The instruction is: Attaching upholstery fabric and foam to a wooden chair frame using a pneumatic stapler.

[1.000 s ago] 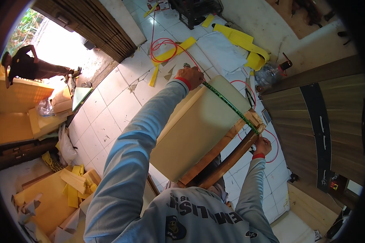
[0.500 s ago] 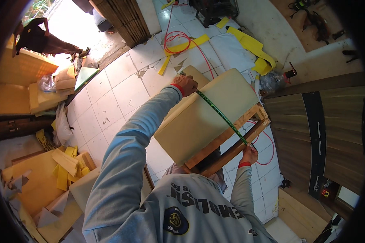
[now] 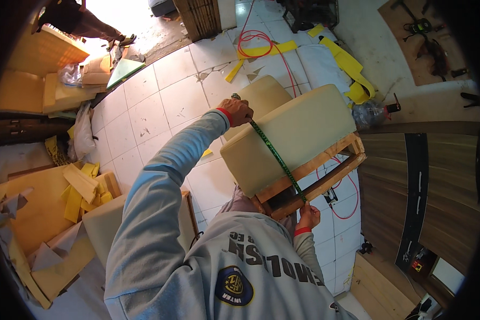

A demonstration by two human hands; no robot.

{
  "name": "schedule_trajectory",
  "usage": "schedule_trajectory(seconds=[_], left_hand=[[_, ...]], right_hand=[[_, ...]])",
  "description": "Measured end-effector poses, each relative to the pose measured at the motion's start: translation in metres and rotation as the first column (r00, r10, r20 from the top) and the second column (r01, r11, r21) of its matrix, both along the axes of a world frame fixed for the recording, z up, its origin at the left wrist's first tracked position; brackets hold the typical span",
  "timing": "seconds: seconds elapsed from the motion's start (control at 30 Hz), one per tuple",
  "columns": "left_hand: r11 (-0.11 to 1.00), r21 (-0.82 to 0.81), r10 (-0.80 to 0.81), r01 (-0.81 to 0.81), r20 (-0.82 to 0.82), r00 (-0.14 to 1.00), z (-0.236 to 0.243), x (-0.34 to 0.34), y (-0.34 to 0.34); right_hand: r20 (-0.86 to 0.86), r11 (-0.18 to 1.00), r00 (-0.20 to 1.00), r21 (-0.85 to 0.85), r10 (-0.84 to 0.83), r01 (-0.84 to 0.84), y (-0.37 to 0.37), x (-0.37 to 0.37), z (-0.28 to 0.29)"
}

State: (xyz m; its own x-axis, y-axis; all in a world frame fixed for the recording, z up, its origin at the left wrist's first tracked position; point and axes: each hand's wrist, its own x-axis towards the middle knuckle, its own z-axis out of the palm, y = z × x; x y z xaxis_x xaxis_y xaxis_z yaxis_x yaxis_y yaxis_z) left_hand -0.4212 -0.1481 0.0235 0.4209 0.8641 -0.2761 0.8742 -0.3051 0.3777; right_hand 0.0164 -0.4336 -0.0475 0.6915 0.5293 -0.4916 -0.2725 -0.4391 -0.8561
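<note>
A green measuring tape (image 3: 277,156) runs taut across a cream upholstered seat piece (image 3: 309,120) and down over its bare wooden frame (image 3: 325,185). At the tape's far end, my left hand (image 3: 241,111) is closed around it by the seat's far top edge; a bit of tape shows beyond the fingers. My right hand (image 3: 309,216) pinches the near end at the lower wooden rail. Behind the seat a second cream padded part (image 3: 266,93) shows, partly covered by my left hand and the seat. My fingertips on the tape are partly hidden.
A red hose (image 3: 256,36) loops over the white tiles near yellow foam strips (image 3: 352,69). Foam offcuts (image 3: 80,197) lie at left, beside another cream padded piece (image 3: 109,218). Dark wood cabinets (image 3: 453,176) stand at right. A person (image 3: 85,26) is at the far left doorway.
My right hand has moved left along the wooden rail, bringing the tape's near end with it. My left hand stays near the seat's far edge. The whole view has shifted a little.
</note>
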Motion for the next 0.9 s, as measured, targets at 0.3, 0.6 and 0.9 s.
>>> schedule_trajectory(seconds=[0.3,0.6,0.9], left_hand=[[0.999,-0.024,-0.028,0.028,-0.005,1.0,0.004,-0.056,-0.068],[0.999,-0.031,0.006,-0.006,-0.016,1.0,0.007,-0.077,-0.104],[0.992,0.111,-0.045,0.054,-0.079,0.996,-0.021,-0.115,-0.143]], right_hand=[[0.041,0.941,0.954,-0.181,0.298,-0.286,-0.073,-0.039,0.013],[0.049,0.887,0.906,-0.236,0.42,-0.398,-0.095,-0.046,0.008],[-0.058,0.346,0.423,-0.484,0.904,-0.804,-0.086,-0.031,0.048]])
